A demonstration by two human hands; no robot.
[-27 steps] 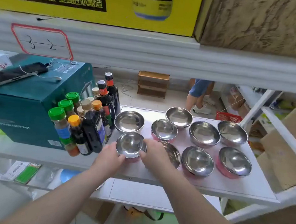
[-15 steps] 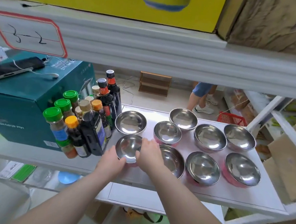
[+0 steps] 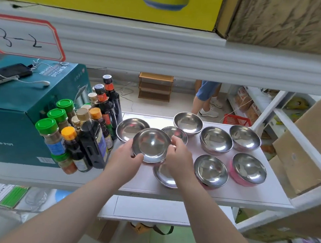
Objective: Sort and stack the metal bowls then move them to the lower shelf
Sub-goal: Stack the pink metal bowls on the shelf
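Several shiny metal bowls with pink outsides stand on the white shelf [image 3: 261,193]. One small metal bowl [image 3: 151,145] is lifted off the shelf, tilted slightly toward me. My left hand [image 3: 125,159] grips its left rim and my right hand [image 3: 179,156] grips its right rim. Under my right hand lies another bowl [image 3: 164,175], partly hidden. Other bowls sit behind at the left [image 3: 127,127], in the middle [image 3: 176,132] and at the back [image 3: 188,122]. To the right are two more pairs of bowls [image 3: 216,140] [image 3: 248,169]. The lower shelf [image 3: 149,209] shows below.
A cluster of sauce and spice bottles [image 3: 86,133] stands just left of the bowls, beside a teal box [image 3: 18,111] with a phone on it. A cardboard box [image 3: 310,143] is at the right end. A person's legs [image 3: 207,98] stand beyond the shelf.
Both hands have lifted the small front-left bowl off the shelf, up and slightly to the right. The camera view shifted a little closer.
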